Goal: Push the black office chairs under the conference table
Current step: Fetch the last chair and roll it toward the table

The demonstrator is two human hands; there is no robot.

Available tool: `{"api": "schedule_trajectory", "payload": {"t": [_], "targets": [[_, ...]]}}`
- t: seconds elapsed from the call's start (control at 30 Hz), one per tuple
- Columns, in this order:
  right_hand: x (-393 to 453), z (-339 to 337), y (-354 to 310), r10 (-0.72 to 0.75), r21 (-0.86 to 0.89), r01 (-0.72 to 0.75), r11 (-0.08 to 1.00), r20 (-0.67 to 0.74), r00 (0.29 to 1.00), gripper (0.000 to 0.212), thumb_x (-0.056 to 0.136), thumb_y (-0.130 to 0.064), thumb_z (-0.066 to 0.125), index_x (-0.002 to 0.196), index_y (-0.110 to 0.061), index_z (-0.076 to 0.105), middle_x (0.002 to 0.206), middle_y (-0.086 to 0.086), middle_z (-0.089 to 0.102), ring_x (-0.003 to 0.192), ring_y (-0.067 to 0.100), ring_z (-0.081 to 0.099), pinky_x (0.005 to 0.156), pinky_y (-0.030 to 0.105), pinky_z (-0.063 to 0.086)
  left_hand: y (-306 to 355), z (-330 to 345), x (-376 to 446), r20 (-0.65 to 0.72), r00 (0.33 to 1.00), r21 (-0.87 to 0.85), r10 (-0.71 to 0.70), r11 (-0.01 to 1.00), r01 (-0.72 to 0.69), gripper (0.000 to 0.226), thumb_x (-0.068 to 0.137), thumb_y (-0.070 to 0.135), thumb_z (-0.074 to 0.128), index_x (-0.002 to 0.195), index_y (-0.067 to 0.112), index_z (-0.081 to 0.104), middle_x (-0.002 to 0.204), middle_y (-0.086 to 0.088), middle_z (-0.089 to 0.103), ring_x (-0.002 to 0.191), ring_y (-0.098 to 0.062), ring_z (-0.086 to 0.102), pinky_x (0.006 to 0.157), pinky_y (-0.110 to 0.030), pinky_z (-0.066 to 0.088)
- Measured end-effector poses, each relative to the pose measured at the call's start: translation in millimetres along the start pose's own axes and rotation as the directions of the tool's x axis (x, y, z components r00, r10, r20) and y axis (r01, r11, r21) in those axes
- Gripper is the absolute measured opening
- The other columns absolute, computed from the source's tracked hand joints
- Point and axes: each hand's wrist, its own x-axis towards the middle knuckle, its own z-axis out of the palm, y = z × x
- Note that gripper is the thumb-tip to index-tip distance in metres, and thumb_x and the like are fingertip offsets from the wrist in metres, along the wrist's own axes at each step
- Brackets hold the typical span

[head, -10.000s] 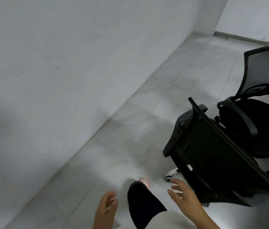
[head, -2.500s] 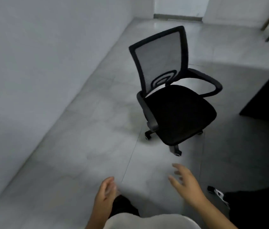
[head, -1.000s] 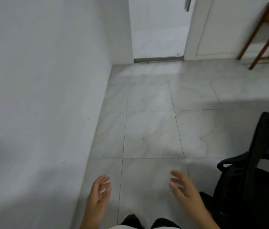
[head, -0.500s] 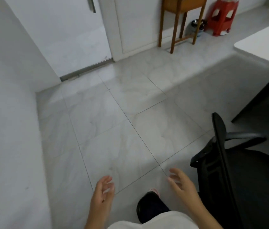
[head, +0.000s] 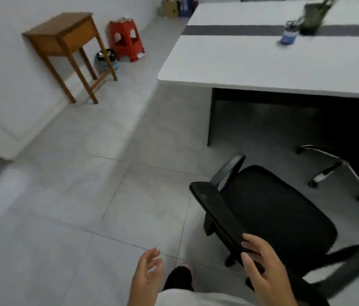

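A black office chair (head: 271,208) stands in front of me at the lower right, its seat facing the white conference table (head: 251,62). The chair's backrest top edge runs diagonally toward me. My right hand (head: 262,268) rests on that top edge with fingers spread, not closed round it. My left hand (head: 147,274) hovers open to the left of the chair, touching nothing. A second chair's silver wheeled base (head: 339,171) sits partly under the table at the right.
A wooden side table (head: 63,40) and a red plastic stool (head: 126,38) stand by the far wall, with a dark pot (head: 105,60) between them. A blue cup (head: 288,34) and a plant (head: 312,16) stand on the conference table. Tiled floor lies to the left.
My view has swung right, bringing the conference table into sight. My right hand has come onto the chair's backrest top edge. My left hand stays open in the air.
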Motion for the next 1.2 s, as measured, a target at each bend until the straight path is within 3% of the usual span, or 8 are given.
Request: {"api": "schedule_trajectory", "payload": {"t": [0.17,0.27,0.37,0.43,0.7,0.83,0.97,1.2], "targets": [[1.1,-10.5,24.2,0.199,-0.234,-0.264,0.936,-0.266,0.943,0.047,0.084,-0.032,0.058,0.125,-0.014,0.046,0.124,-0.002,0.048,0.116,0.014,0.046,0.094,0.021,0.035,64.0,53.8,77.4,0.426,0.869,0.180,0.249,0.919,-0.352,0.015,0.088,0.018,0.052,0.100,0.026,0.049,0.100,0.016,0.053,0.095,-0.008,0.053,0.073,-0.002,0.041],[-5.7,0.1,27.2,0.338,-0.404,-0.415,0.816,-0.249,0.908,0.094,0.059,-0.090,0.019,0.121,-0.024,0.046,0.118,-0.012,0.048,0.113,0.008,0.049,0.092,0.019,0.038,80.8,86.3,116.7,0.630,0.611,0.358,0.480,0.519,-0.776,0.041,0.077,0.046,0.044,0.100,0.017,0.061,0.097,0.009,0.062,0.092,-0.006,0.050,0.088,-0.027,0.039],[-14.7,14.7,50.0,0.214,-0.566,-0.436,0.699,-0.417,0.883,0.088,0.076,-0.078,0.000,0.078,-0.023,0.069,0.076,-0.010,0.068,0.066,0.006,0.066,0.057,0.018,0.051,70.7,108.2,145.2,0.865,0.355,0.329,0.353,0.133,-0.935,0.056,0.084,0.064,0.020,0.082,0.032,0.066,0.084,0.018,0.067,0.088,0.002,0.050,0.089,-0.029,0.040],[-18.2,26.8,61.1,0.168,-0.573,-0.480,0.664,-0.512,0.843,0.082,0.085,-0.069,0.007,0.068,-0.019,0.070,0.067,-0.004,0.069,0.057,0.011,0.065,0.055,0.019,0.049,63.1,116.1,155.1,0.934,0.262,0.269,0.245,0.004,-0.963,0.070,0.081,0.069,0.003,0.075,0.040,0.066,0.077,0.027,0.065,0.078,0.008,0.058,0.082,-0.025,0.047],[-11.6,27.3,85.8,-0.157,-0.728,-0.432,0.533,-0.587,0.794,0.076,0.090,-0.061,0.020,0.058,-0.013,0.070,0.056,0.002,0.066,0.047,0.017,0.061,0.060,0.021,0.036,57.6,136.4,166.6,0.996,0.045,0.047,0.082,-0.018,-0.999,0.042,0.058,0.068,0.033,0.062,0.040,0.064,0.057,0.025,0.059,0.055,0.007,0.056,0.057,-0.011,0.046],[-3.0,5.4,93.7,-0.253,-0.766,-0.385,0.515,-0.564,0.786,0.076,0.090,-0.060,0.020,0.055,-0.014,0.070,0.055,0.000,0.066,0.045,0.014,0.061,0.054,0.018,0.040,70.5,158.4,167.2,0.993,-0.109,-0.101,0.052,-0.133,-0.986,0.040,0.075,0.065,0.040,0.088,0.035,0.063,0.087,0.016,0.063,0.084,-0.002,0.058,0.078,-0.018,0.045],[8.6,-31.7,114.0,-0.287,-0.831,-0.312,0.460,-0.471,0.834,0.072,0.089,-0.061,0.022,0.061,-0.014,0.069,0.057,-0.001,0.063,0.048,0.016,0.058,0.058,0.023,0.034,62.9,175.8,162.7,0.987,0.010,0.030,0.159,-0.122,-0.992,0.072,0.083,0.065,-0.003,0.060,0.038,0.060,0.056,0.022,0.056,0.053,0.006,0.054,0.052,-0.008,0.042],[55.8,-122.5,147.8,-0.343,-0.899,-0.136,0.416,-0.294,0.892,0.072,0.089,-0.061,0.017,0.066,-0.018,0.070,0.059,-0.003,0.063,0.049,0.015,0.058,0.045,0.018,0.042,57.7,230.8,133.7,0.917,0.218,0.250,0.334,-0.056,-0.967,0.061,0.076,0.069,0.017,0.053,0.031,0.060,0.049,0.016,0.054,0.047,0.002,0.051,0.049,-0.009,0.037]]}}
